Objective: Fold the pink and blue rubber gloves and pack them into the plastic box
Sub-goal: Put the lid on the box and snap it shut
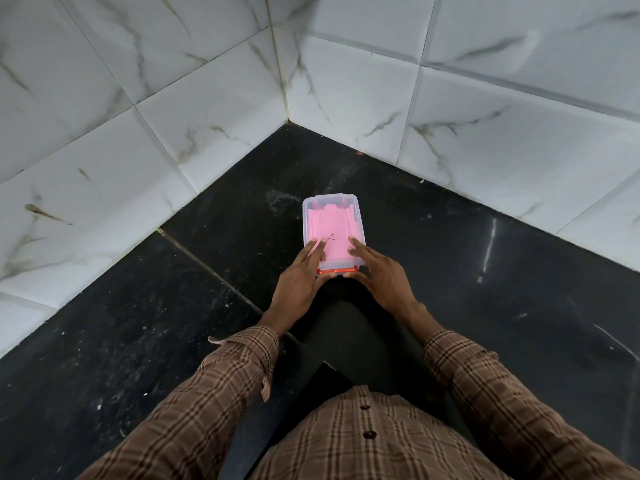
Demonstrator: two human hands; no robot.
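Note:
A clear plastic box with its lid on sits on the black floor in front of me. Folded pink glove shows through the lid; no blue glove is visible. An orange-red latch lies at the near end of the box. My left hand rests with straight fingers on the lid's near left part, thumb at the near end. My right hand lies with straight fingers on the lid's near right part, thumb by the latch.
The box stands near a corner of white marbled wall tiles. Black speckled floor spreads on both sides. My dark-trousered knee rises just behind the box, between my checked sleeves.

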